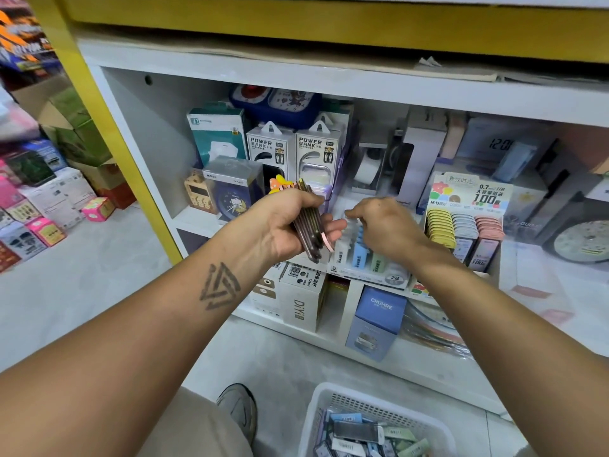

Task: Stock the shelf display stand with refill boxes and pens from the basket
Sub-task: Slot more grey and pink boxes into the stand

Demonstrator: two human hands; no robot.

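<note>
Several refill boxes [309, 230]: stacked, gripped in left hand [283, 222], before the shelf [211, 219].
Right hand [384, 225]: fingers curled down onto display stand [369, 258]; grip unclear.
Basket [324, 404]: on floor below, holding more boxes.

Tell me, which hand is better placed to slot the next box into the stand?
The right hand, probably. It holds nothing visible and hovers over the stand, fingertips at its rows. The left hand grips a stack of boxes beside it, so it serves as the supply.
</note>
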